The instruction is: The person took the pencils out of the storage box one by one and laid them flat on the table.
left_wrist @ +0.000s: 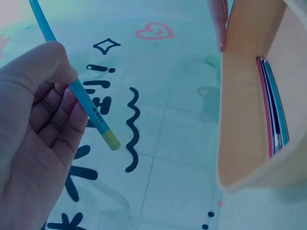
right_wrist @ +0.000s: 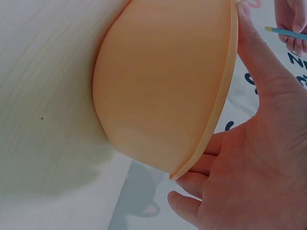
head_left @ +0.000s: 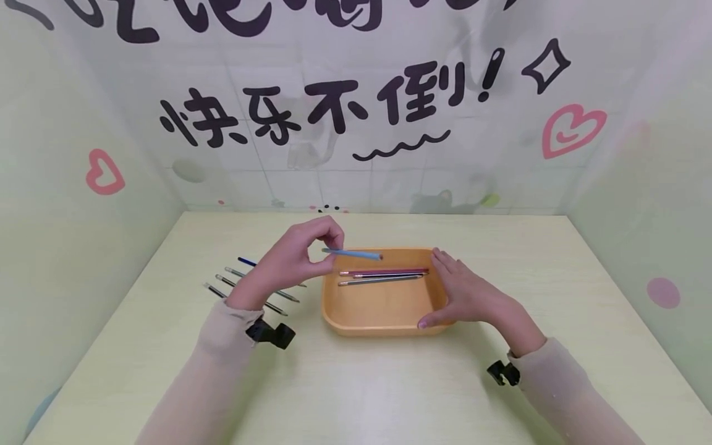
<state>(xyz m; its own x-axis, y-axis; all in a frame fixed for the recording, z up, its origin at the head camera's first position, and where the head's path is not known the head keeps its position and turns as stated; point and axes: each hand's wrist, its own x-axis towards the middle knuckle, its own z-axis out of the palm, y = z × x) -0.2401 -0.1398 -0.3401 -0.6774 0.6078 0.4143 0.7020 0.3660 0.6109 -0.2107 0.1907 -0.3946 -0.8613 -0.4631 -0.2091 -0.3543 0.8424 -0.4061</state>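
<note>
Between thumb and fingers, my left hand (head_left: 300, 256) pinches a light blue pencil (head_left: 358, 254), held over the left part of an orange tray (head_left: 384, 332). The left wrist view shows this pencil's yellow end and some printing along its side. At the tray's right end, my right hand (head_left: 470, 290) holds the rim, thumb at the near side and fingers at the far corner. Inside the tray lie a red pencil (head_left: 384, 271), a dark one beside it, and a grey-blue pencil (head_left: 384, 280).
Several pencils (head_left: 289, 298) lie side by side on the table left of the tray, partly hidden by my left hand and wrist. A printed white backdrop (head_left: 334, 179) stands behind the table, with side panels at left and right.
</note>
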